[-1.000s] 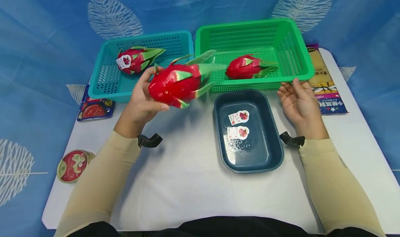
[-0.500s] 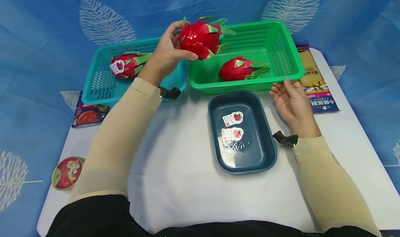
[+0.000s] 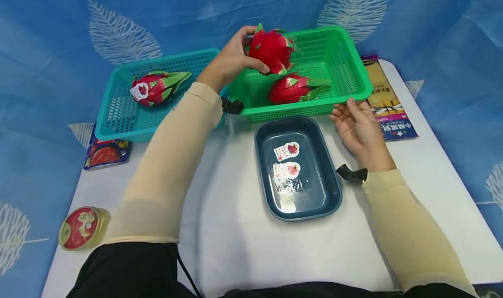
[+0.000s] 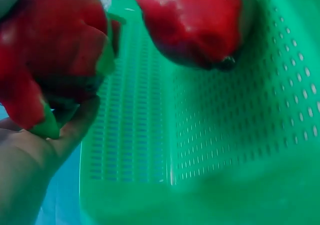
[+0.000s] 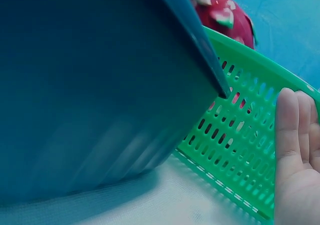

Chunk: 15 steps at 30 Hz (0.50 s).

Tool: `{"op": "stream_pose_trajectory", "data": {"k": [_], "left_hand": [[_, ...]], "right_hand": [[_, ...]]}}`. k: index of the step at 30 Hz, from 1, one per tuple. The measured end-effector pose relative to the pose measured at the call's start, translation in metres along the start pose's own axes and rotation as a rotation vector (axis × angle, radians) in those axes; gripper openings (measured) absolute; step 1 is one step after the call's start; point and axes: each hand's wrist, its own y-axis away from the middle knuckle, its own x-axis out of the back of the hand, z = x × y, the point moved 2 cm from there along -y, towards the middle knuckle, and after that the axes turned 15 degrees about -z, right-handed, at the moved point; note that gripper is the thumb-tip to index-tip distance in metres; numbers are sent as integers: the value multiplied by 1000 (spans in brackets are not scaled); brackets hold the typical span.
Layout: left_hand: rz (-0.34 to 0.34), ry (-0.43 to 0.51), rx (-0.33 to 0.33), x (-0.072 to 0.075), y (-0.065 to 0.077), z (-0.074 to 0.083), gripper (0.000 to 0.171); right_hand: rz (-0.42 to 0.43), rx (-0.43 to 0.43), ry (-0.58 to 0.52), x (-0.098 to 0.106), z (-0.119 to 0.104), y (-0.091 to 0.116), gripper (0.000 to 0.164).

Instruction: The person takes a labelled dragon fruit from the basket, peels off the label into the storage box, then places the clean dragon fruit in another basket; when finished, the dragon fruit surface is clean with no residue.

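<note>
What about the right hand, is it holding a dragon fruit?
No, the right hand shows a bare palm by the near rim of the green basket.

"What's along the left side of the left wrist view?"

"The person's left grip, holding a rounded red fruit with fleshy, green-tipped scales. A digit lies against its underside."

"And to the right of that?"

"A bright green plastic basket with rows of narrow slots fills most of the view. At the top is a shiny red fruit with a dark blunt end, apart from the held one."

"Does the held one touch the basket?"

"I can't tell; it's blurred. A light blue patch shows at lower left, beside the basket's edge."
</note>
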Motion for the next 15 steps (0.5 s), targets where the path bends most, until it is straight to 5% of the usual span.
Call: {"op": "stream_pose_trajectory", "data": {"k": [7,15], "left_hand": [[-55,4,80,-8,-20,-6,98],[25,86,189,-1,-34,-21,102]], "right_hand": [[-13,-1,6,1,1,1,21],[-10,4,4,2,-1,1,17]]}}
